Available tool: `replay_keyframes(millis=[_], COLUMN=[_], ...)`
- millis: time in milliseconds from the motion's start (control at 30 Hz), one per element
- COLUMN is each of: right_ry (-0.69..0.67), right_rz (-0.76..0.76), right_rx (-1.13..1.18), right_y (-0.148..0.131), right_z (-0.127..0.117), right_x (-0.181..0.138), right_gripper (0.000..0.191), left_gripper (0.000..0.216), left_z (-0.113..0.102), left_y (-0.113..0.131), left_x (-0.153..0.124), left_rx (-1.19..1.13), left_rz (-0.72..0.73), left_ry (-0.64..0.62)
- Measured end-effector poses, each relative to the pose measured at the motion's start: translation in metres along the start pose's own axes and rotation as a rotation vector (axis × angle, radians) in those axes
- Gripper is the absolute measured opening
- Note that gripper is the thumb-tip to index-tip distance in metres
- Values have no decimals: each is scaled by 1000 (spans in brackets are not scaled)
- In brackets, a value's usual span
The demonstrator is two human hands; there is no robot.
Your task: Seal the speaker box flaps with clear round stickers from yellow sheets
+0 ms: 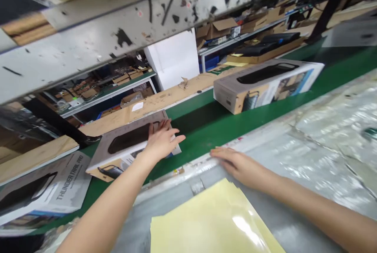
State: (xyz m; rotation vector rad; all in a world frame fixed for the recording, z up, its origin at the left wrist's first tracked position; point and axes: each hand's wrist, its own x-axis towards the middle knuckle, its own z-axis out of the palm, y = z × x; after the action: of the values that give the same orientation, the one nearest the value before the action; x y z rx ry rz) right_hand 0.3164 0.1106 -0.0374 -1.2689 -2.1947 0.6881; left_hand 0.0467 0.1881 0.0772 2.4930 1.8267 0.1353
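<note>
My left hand (161, 140) lies flat with fingers spread on the near end of a printed speaker carton (123, 147) that sits on the green conveyor belt (218, 121). My right hand (235, 163) rests open, fingers stretched out, on the plastic-covered bench edge (309, 143) beside the belt, holding nothing. A stack of yellow sheets (206, 221) lies on the bench just below my right hand.
A second carton (265, 84) rides the belt to the right and a third (44, 190) lies at the left. A scuffed grey beam (118, 29) crosses overhead. Shelves with cardboard boxes (218, 29) and a white box (173, 58) stand behind the belt.
</note>
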Motion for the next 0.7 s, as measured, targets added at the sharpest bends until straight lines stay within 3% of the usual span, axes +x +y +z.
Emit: replay_keyframes(millis=[67,167,267,367,433,567,633,700], right_ry=[94,205,264,293,302,260,202,130], right_rz=[-31,-40,-14,-51,-92,-242,-330,-360], right_rx=[16,36,52,28,1,-70,-77,-61], right_y=[6,13,20,24,22,3,-10,-19], right_z=[-1,-1,-5,-10,-12,-11,-9,-5], right_x=[-28,-48,-48,-44,-42,-44,-46,-47], right_gripper=[46,45,42,36,31,22,24,27], left_gripper=[35,34,43,65,61,35,37,41], left_z=[6,9,4,2,13,68,94,107], left_y=[-2,-18,-39,-48,-42,-5,15,28], left_x=[-26,-42,-49,-69,-92,-148,-166,-174], left_rx=[126,197,213,185,41,-298,-292,-250], left_rz=[50,32,-120,-247,-150,273,415,450], left_ry=[55,113,182,395,436,267,192,118])
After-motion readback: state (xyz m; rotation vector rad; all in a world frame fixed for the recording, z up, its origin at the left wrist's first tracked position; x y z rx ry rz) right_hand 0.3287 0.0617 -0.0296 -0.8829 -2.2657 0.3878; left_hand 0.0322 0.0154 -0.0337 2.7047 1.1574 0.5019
